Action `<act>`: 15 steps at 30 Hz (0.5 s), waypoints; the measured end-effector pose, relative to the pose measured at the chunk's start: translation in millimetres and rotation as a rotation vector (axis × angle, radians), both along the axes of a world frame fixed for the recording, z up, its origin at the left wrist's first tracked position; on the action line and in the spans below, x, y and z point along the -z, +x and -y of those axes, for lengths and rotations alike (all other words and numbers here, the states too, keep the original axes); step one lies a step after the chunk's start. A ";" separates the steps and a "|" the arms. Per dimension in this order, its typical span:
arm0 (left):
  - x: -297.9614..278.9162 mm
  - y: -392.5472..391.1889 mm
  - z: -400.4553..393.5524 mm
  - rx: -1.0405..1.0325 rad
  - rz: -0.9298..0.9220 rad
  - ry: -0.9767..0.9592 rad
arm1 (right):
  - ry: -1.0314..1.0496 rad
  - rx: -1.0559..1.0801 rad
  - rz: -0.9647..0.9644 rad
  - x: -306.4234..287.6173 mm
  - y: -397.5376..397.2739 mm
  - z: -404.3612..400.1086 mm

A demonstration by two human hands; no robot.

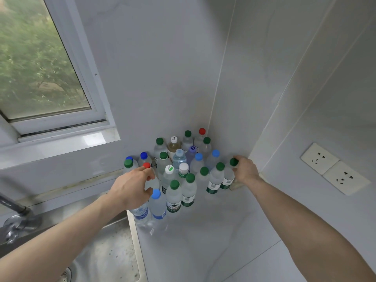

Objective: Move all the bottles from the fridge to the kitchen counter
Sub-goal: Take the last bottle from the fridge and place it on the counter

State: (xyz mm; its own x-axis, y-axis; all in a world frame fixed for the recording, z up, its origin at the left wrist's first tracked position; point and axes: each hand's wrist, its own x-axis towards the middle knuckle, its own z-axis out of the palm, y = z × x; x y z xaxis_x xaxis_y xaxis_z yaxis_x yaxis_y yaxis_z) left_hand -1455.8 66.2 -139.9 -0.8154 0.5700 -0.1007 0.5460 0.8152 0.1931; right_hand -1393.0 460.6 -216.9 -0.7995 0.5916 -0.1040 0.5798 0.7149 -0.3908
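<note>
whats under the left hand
The left hand grips a red-capped bottle; only its cap and a sliver of clear body show. Below the wrist stands a blue-labelled bottle whose cap the hand hides, at the counter edge by the sink.

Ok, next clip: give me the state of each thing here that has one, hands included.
left hand: fingers curled round a red-capped bottle
right hand: gripping a green-capped bottle at its neck
bottle cluster: upright, caps on, standing on the counter in the corner
window: looks shut
wall sockets: nothing plugged in
faucet: no water seen running
</note>
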 end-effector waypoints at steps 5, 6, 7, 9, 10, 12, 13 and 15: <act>1.9 6.3 4.7 -0.008 0.012 -0.022 | 0.010 -0.012 0.018 -3.9 8.0 5.5; 2.3 7.1 5.9 -0.009 0.017 -0.030 | 0.012 -0.017 0.017 -3.5 9.0 6.3; 2.4 8.6 7.3 -0.009 0.023 -0.042 | 0.016 -0.019 0.014 -3.4 10.7 7.9; 2.7 13.0 10.7 -0.001 0.032 -0.068 | 0.006 -0.020 0.027 0.5 14.7 9.3; 2.5 15.4 12.4 0.002 0.033 -0.082 | -0.006 -0.027 0.035 2.7 17.0 9.9; 1.9 21.1 16.8 0.000 0.040 -0.102 | -0.027 -0.032 0.050 -2.7 25.7 19.5; 2.0 23.7 19.0 -0.002 0.044 -0.106 | -0.048 -0.019 0.020 -8.3 31.2 26.8; 3.4 30.5 25.1 -0.004 0.059 -0.109 | -0.077 -0.001 -0.088 -17.0 43.9 45.8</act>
State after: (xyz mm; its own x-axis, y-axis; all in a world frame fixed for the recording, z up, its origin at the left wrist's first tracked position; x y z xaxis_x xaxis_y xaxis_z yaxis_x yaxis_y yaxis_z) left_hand -1425.3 41.1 -143.3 -0.8084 0.5501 -0.2095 0.5332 0.8351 0.1351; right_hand -1349.2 414.8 -199.8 -0.8082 0.5837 -0.0786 0.5403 0.6816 -0.4934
